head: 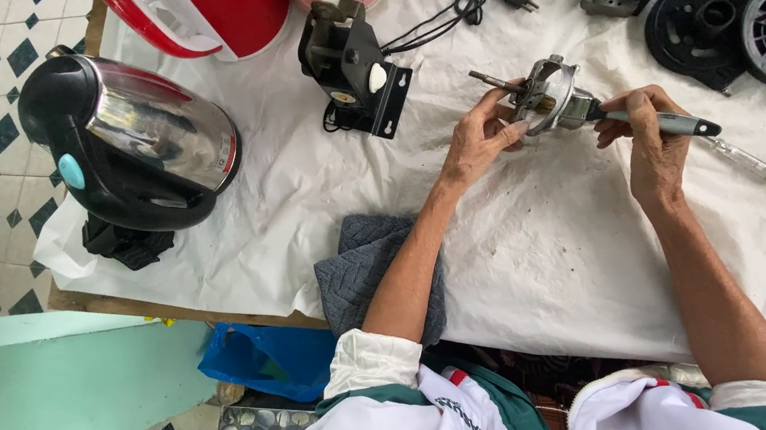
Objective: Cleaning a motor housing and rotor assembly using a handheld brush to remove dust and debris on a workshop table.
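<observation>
Small silver-metal fan motor (pixel 550 101) with its thin shaft pointing far-left is held above the white cloth (pixel 530 254), left hand (pixel 476 142) gripping its left side while right hand (pixel 652 139), closed round a grey-handled screwdriver (pixel 668 124), meets it from the right along that axis.

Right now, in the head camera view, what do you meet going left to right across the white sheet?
Electric kettle → black bracket → left hand → small motor → right hand → two round black fan parts.
</observation>
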